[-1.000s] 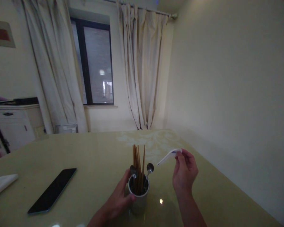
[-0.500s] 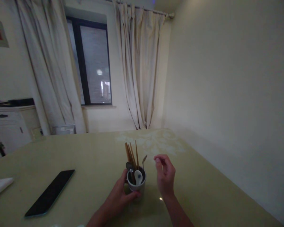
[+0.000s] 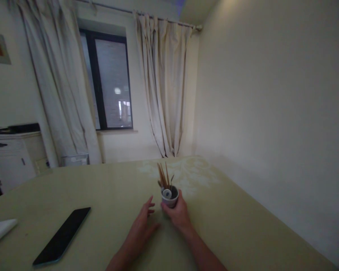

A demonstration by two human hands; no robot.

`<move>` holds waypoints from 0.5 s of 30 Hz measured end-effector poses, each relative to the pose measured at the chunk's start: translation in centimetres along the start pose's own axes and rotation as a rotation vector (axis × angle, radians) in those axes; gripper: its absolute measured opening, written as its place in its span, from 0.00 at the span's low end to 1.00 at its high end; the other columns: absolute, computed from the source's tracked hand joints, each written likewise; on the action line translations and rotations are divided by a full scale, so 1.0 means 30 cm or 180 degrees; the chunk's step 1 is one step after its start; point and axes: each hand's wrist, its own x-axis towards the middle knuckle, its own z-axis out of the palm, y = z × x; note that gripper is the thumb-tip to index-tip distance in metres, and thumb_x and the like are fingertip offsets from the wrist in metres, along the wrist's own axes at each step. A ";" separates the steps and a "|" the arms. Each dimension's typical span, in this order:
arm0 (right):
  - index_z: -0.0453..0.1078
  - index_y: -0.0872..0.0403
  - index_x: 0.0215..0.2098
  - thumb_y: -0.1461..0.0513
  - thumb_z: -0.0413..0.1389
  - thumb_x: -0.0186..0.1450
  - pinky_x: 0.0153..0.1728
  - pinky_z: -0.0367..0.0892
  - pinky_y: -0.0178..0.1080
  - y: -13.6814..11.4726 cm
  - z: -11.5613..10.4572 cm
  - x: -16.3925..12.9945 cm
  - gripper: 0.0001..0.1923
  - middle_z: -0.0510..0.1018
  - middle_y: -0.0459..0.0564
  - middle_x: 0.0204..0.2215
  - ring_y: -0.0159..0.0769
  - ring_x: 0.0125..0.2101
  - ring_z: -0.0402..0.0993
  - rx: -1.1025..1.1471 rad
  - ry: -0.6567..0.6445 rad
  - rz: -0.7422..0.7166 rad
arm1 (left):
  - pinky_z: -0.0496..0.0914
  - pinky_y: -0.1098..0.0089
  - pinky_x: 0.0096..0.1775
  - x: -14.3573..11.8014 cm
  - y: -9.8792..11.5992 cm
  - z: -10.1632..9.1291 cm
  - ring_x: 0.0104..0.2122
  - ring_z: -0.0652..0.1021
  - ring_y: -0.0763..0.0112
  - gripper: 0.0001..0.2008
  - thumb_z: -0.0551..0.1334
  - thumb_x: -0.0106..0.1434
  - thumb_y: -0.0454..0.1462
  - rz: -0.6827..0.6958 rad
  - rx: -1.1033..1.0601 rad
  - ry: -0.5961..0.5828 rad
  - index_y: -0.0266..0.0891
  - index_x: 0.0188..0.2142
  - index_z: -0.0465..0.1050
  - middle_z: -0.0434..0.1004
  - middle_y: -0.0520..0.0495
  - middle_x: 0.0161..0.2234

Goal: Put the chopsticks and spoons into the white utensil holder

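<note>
The cup [image 3: 170,200] of chopsticks [image 3: 163,175] and spoons is grasped by the right hand [image 3: 177,213]. The left hand [image 3: 143,219] rests released just beside it. A steady push across the surface [image 3: 237,226] seems called for, the cup kept upright.

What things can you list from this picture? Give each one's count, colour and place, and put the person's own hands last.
cup: one, white, mid-table, in the right hand
chopsticks: several, brown, upright in the cup
spoon: one, white, in the cup
phone: one, black, flat, table's left
folded paper: one, white, table's left edge
table: one, pale green
curtains: two, cream, beside the window
cabinet: one, white, far left
left hand: open, just left of the cup
right hand: holds the cup
</note>
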 end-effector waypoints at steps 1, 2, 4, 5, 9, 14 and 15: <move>0.68 0.52 0.53 0.50 0.67 0.57 0.46 0.76 0.48 0.020 -0.040 0.036 0.30 0.84 0.56 0.45 0.51 0.44 0.82 -0.0329 0.0427 0.0101 | 0.73 0.52 0.59 -0.002 -0.005 0.002 0.52 0.80 0.57 0.40 0.65 0.63 0.41 -0.0006 0.0117 0.0036 0.45 0.72 0.54 0.74 0.38 0.61; 0.68 0.52 0.52 0.48 0.66 0.57 0.45 0.76 0.48 0.040 -0.087 0.075 0.30 0.84 0.57 0.44 0.53 0.44 0.82 -0.0736 0.0753 0.0233 | 0.73 0.52 0.59 -0.004 -0.006 0.004 0.51 0.81 0.59 0.38 0.63 0.65 0.42 -0.0013 0.0203 0.0069 0.45 0.72 0.54 0.75 0.38 0.61; 0.67 0.52 0.53 0.45 0.65 0.56 0.44 0.75 0.48 0.071 -0.187 0.149 0.32 0.84 0.59 0.45 0.55 0.45 0.82 -0.1656 0.1149 0.0605 | 0.73 0.53 0.58 -0.005 -0.001 0.006 0.49 0.81 0.60 0.35 0.60 0.67 0.43 -0.0027 0.0298 0.0079 0.45 0.72 0.55 0.76 0.39 0.58; 0.66 0.53 0.53 0.45 0.65 0.56 0.45 0.74 0.50 0.082 -0.233 0.180 0.33 0.84 0.62 0.46 0.58 0.46 0.82 -0.1797 0.1260 0.0706 | 0.73 0.54 0.58 -0.004 0.003 0.006 0.49 0.80 0.60 0.34 0.59 0.67 0.43 -0.0036 0.0320 0.0067 0.44 0.71 0.56 0.77 0.39 0.57; 0.65 0.53 0.53 0.45 0.63 0.57 0.44 0.73 0.51 0.099 -0.340 0.239 0.33 0.83 0.66 0.47 0.61 0.46 0.82 -0.1982 0.1378 0.0855 | 0.73 0.57 0.57 0.005 0.007 0.007 0.48 0.80 0.61 0.33 0.59 0.68 0.44 -0.0055 0.0355 0.0021 0.42 0.70 0.58 0.77 0.39 0.55; 0.65 0.52 0.54 0.43 0.63 0.58 0.43 0.73 0.48 0.119 -0.344 0.234 0.33 0.84 0.63 0.47 0.58 0.46 0.82 -0.2060 0.1382 0.0837 | 0.73 0.57 0.57 0.012 -0.002 0.012 0.47 0.80 0.61 0.31 0.58 0.68 0.45 -0.0037 0.0385 0.0012 0.40 0.69 0.59 0.77 0.39 0.53; 0.65 0.51 0.54 0.42 0.62 0.58 0.43 0.73 0.48 0.126 -0.343 0.234 0.34 0.83 0.63 0.47 0.58 0.46 0.82 -0.2072 0.1386 0.0847 | 0.73 0.57 0.57 0.012 -0.001 0.012 0.47 0.80 0.61 0.31 0.58 0.68 0.45 -0.0027 0.0398 0.0008 0.40 0.69 0.59 0.78 0.39 0.53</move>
